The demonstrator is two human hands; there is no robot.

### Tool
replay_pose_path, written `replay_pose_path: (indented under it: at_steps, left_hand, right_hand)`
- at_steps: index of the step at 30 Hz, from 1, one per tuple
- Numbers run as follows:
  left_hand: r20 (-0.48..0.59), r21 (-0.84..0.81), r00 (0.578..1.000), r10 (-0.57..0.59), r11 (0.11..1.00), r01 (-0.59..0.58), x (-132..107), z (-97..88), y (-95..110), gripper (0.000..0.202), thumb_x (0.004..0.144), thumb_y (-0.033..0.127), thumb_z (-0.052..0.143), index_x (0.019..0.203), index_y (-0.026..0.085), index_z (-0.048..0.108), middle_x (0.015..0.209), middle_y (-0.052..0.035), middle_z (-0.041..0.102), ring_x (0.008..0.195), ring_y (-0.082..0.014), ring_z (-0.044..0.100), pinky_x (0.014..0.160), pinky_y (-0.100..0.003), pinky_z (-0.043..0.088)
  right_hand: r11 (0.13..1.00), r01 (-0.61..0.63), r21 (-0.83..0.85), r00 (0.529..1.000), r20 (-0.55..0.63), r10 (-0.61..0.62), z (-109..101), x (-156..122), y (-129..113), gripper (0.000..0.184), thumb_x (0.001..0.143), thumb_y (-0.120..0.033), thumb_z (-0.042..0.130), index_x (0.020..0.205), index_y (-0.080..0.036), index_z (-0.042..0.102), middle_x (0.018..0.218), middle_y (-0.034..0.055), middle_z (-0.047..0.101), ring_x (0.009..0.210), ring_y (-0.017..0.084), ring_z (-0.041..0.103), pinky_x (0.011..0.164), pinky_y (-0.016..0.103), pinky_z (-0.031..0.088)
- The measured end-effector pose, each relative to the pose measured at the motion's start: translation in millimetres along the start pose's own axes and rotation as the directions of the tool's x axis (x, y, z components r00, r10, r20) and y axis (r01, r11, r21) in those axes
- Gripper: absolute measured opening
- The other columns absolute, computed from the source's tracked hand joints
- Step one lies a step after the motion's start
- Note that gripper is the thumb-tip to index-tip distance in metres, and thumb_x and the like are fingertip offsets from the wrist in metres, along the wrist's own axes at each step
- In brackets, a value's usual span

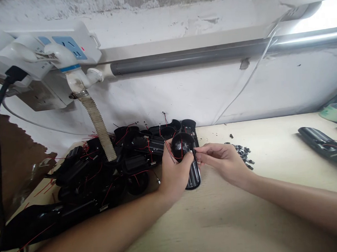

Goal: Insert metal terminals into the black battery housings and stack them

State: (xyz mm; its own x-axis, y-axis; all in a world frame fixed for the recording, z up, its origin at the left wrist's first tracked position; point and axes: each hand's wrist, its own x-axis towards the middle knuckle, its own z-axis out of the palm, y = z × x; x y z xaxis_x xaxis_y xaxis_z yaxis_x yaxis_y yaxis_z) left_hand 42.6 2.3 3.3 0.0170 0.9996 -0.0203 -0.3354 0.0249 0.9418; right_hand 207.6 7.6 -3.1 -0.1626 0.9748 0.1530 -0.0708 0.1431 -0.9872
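My left hand (pixel 174 171) is wrapped round a black plastic housing (pixel 187 155) with a round head and red wires, holding it just above the pale wooden bench (pixel 218 221). My right hand (pixel 219 160) pinches its fingertips together at the housing's right side, on a small part too tiny to name. Directly behind and to the left lies a pile of similar black housings with red wires (pixel 108 170).
A small heap of dark little parts (pixel 243 154) lies right of my right hand. Another black housing (pixel 323 144) rests at the far right, near a tape roll (pixel 335 111). A power strip (pixel 40 50), grey pipe (pixel 210 54) and flexible metal hose (pixel 99 124) hang on the wall.
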Motion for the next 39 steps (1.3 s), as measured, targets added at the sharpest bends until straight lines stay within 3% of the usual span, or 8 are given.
replay_pose_path:
  at_steps: [13, 17, 24, 27, 32, 39]
  left_hand:
    - [0.006, -0.008, 1.000, -0.024, 1.000, 0.024, -0.2, -1.0, 2.2, 0.031, 0.080, 0.020, 0.077, 0.103, 0.021, 0.056, 0.079, 0.0042, 0.069, 0.053, -0.0141, 0.067, 0.049, -0.028, 0.059]
    - [0.010, 0.003, 0.999, -0.053, 0.999, 0.053, -0.1, -2.7, 1.5, 0.029, 0.081, 0.023, 0.079, 0.101, 0.020, 0.059, 0.078, 0.0025, 0.070, 0.049, -0.0142, 0.066, 0.045, -0.027, 0.055]
    - [0.060, -0.052, 0.995, -0.077, 0.995, 0.080, -2.3, -4.9, 1.5, 0.029, 0.081, 0.027, 0.082, 0.101, 0.019, 0.061, 0.075, 0.0016, 0.069, 0.055, -0.0167, 0.067, 0.052, -0.032, 0.061]
    - [0.043, -0.084, 0.998, -0.050, 0.995, 0.054, -2.0, -8.5, 1.1, 0.043, 0.076, 0.024, 0.087, 0.111, 0.021, 0.063, 0.090, 0.0005, 0.072, 0.066, -0.0165, 0.070, 0.066, -0.036, 0.064]
    - [0.110, -0.123, 0.994, 0.004, 0.992, 0.010, -0.4, -11.8, -1.7, 0.068, 0.076, 0.018, 0.088, 0.135, 0.029, 0.058, 0.114, -0.0016, 0.073, 0.109, -0.0241, 0.072, 0.099, -0.043, 0.059]
    - [0.308, -0.134, 0.951, 0.024, 0.991, 0.019, -1.4, -18.4, -11.1, 0.081, 0.085, 0.027, 0.080, 0.155, 0.035, 0.042, 0.134, -0.0040, 0.064, 0.132, -0.0288, 0.060, 0.116, -0.051, 0.046]
  right_hand:
    - [0.990, -0.106, 0.093, 0.994, -0.020, 0.108, -1.1, 1.4, -0.1, 0.023, 0.077, -0.041, 0.098, 0.086, -0.022, 0.088, 0.076, 0.0042, 0.077, 0.070, 0.013, 0.067, 0.065, 0.025, 0.053]
    - [0.964, -0.164, 0.209, 0.986, 0.040, 0.159, -1.5, 4.4, 0.6, 0.025, 0.075, -0.038, 0.101, 0.083, -0.021, 0.086, 0.073, 0.0033, 0.075, 0.068, 0.011, 0.064, 0.064, 0.024, 0.050]
    - [0.898, -0.285, 0.336, 0.956, 0.170, 0.240, -8.6, 7.6, 3.9, 0.022, 0.077, -0.030, 0.101, 0.086, -0.020, 0.083, 0.075, 0.0020, 0.073, 0.068, 0.010, 0.063, 0.065, 0.022, 0.049]
    - [0.894, -0.276, 0.353, 0.950, 0.238, 0.200, -9.3, 7.6, 4.6, 0.032, 0.080, -0.027, 0.099, 0.107, -0.027, 0.083, 0.082, -0.0008, 0.071, 0.072, 0.010, 0.061, 0.069, 0.023, 0.050]
    - [0.966, -0.075, 0.247, 0.978, 0.207, 0.023, -10.3, 2.3, 4.0, 0.048, 0.090, -0.031, 0.091, 0.136, -0.037, 0.077, 0.110, 0.0019, 0.068, 0.103, 0.017, 0.064, 0.094, 0.033, 0.054]
    - [0.980, 0.009, 0.199, 0.928, 0.363, -0.082, -12.2, -0.8, 4.0, 0.056, 0.105, -0.030, 0.074, 0.158, -0.044, 0.060, 0.153, 0.0042, 0.063, 0.135, 0.025, 0.061, 0.115, 0.046, 0.049]
